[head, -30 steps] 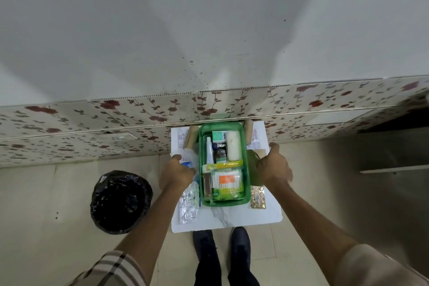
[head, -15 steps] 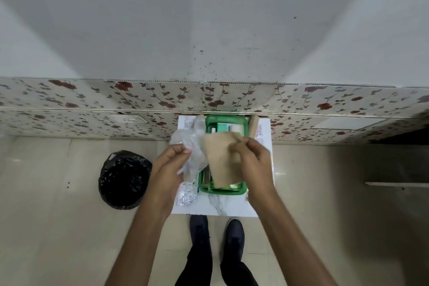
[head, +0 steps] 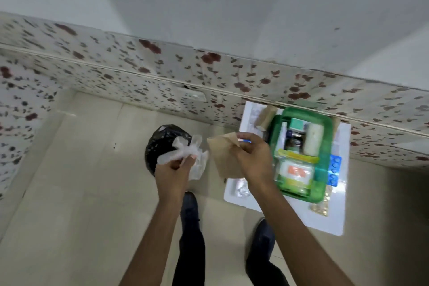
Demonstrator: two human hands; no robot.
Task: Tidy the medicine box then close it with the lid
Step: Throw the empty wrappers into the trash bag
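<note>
The green medicine box stands open on a small white table at the right, packed with bottles, a white roll and boxed items. My left hand grips a crumpled clear plastic wrapper over the black-lined bin. My right hand holds a brown paper envelope left of the box, with a small blue-tipped item pinched at its fingertips. No lid can be made out.
On the table around the box lie a blue blister pack, a gold blister strip, a silvery strip, a brown roll and leaflets. A floral-panelled wall runs behind. My legs and shoes stand on the tiled floor.
Both hands have swung left, away from the box, carrying the plastic wrapper and the brown envelope; the wrapper is now over the bin. The view has turned left.
</note>
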